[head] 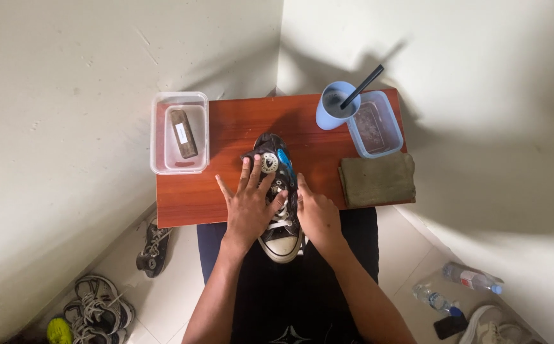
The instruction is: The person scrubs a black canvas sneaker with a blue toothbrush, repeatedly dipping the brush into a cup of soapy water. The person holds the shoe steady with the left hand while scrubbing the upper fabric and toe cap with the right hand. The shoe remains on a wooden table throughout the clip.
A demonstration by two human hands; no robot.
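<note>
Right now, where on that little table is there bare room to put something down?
Bare wood shows between the clear box and the black shoe, and beside the blue cup. The right edge is crowded: second container, folded cloth. Both hands cover the shoe.

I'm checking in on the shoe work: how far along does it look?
Set out: a blue cup with a stick, two clear tubs, a folded cloth. In hand: the left hand lies flat on the black high-top sneaker, the right hand beside it. Left: more shoes on the floor.
</note>
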